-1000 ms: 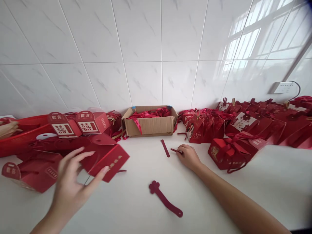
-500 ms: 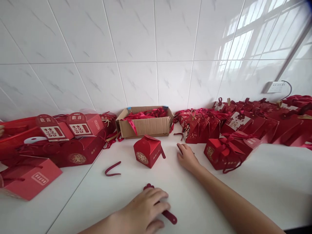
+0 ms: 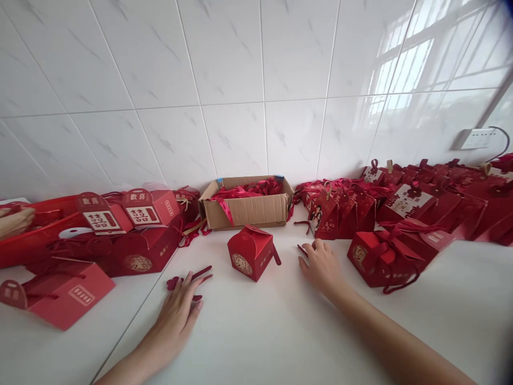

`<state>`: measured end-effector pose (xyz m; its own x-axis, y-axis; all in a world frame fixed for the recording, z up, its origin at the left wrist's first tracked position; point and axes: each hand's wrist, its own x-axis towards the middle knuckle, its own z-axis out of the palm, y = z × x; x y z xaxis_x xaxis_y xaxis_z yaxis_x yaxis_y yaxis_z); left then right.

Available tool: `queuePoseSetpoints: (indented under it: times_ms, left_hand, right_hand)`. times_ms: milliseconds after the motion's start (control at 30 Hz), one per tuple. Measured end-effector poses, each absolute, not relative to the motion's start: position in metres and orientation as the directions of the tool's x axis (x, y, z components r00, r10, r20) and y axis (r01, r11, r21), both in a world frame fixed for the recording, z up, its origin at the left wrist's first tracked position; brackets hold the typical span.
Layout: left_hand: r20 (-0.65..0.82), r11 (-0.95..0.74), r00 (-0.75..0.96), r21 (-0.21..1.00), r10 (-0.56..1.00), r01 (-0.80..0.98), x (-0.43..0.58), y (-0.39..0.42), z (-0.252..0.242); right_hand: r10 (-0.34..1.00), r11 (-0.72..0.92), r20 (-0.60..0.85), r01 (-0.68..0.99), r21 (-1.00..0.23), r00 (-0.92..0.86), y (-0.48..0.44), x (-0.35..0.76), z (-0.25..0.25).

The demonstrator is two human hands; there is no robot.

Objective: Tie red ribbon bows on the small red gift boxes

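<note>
My left hand (image 3: pixel 174 313) lies flat with fingers stretched out over dark red straps (image 3: pixel 201 271) on the table. A flower-shaped strap end (image 3: pixel 173 283) shows beside its fingers; the hand covers the rest. My right hand (image 3: pixel 323 267) rests on the table with fingers loosely bent and apart, touching or just beside a thin dark red strip (image 3: pixel 302 250). Between my hands and farther back stands a small red gift box (image 3: pixel 251 254) with a gold round print, its top folded in. A strap (image 3: pixel 276 255) hangs off its right side.
A cardboard box (image 3: pixel 248 211) of red ribbons stands against the tiled wall. At right are a ribbon-tied red box (image 3: pixel 385 259) and rows of red boxes (image 3: pixel 452 208). More printed boxes (image 3: pixel 146 208) and a red basket (image 3: pixel 44 240) are at left. A power strip (image 3: pixel 476 139) sits on the wall.
My left hand has moved left and away from me, and the flower-ended strap has gone with it to the other strap. My right hand stays near the thin strip. The view has shifted left.
</note>
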<state>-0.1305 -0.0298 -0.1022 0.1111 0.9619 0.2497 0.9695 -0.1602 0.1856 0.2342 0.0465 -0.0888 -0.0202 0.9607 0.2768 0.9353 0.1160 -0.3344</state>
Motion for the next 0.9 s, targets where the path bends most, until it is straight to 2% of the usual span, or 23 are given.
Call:
queuePoseSetpoints:
  times_ms: [100,200,267,333,400,500,633,767,833,900]
  left_hand:
    - [0.193,-0.157,0.12,0.194,0.974,0.968,-0.128,-0.01,-0.105]
    - [0.139,-0.123,0.092,0.238,0.986,0.964,-0.11,0.023,-0.094]
    - [0.229,-0.193,0.128,0.288,0.965,0.938,-0.095,0.045,-0.083]
    - [0.294,-0.279,0.192,0.29,0.936,0.915,-0.085,0.062,-0.07]
    - [0.373,-0.296,0.182,0.277,0.91,0.914,-0.085,0.072,-0.058]
    - [0.462,-0.17,0.021,0.284,0.887,0.944,-0.104,0.078,-0.049]
    - [0.462,0.017,-0.174,0.325,0.869,0.946,-0.13,0.078,-0.053]
    - [0.491,0.035,-0.218,0.355,0.843,0.934,-0.131,0.076,-0.046]
    - [0.56,0.045,-0.259,0.366,0.787,0.93,-0.128,0.074,-0.025]
    - [0.623,0.028,-0.295,0.401,0.724,0.915,-0.124,0.068,0.01]
  right_hand:
    - [0.973,0.165,0.205,0.934,-0.316,-0.103,0.042,0.228,-0.088]
    - [0.957,0.27,0.193,0.904,-0.331,-0.215,0.043,0.225,-0.093]
    - [0.942,0.327,0.191,0.881,-0.341,-0.276,0.045,0.225,-0.097]
    - [0.928,0.371,0.188,0.854,-0.366,-0.322,0.047,0.226,-0.101]
    - [0.92,0.393,0.179,0.825,-0.405,-0.35,0.049,0.229,-0.104]
    - [0.917,0.399,0.164,0.802,-0.444,-0.365,0.05,0.232,-0.107]
    - [0.912,0.409,0.158,0.801,-0.437,-0.379,0.049,0.234,-0.107]
    - [0.915,0.402,0.175,0.798,-0.449,-0.363,0.048,0.234,-0.112]
    - [0.923,0.383,0.219,0.798,-0.465,-0.315,0.05,0.233,-0.114]
    - [0.919,0.367,0.327,0.784,-0.501,-0.222,0.053,0.232,-0.108]
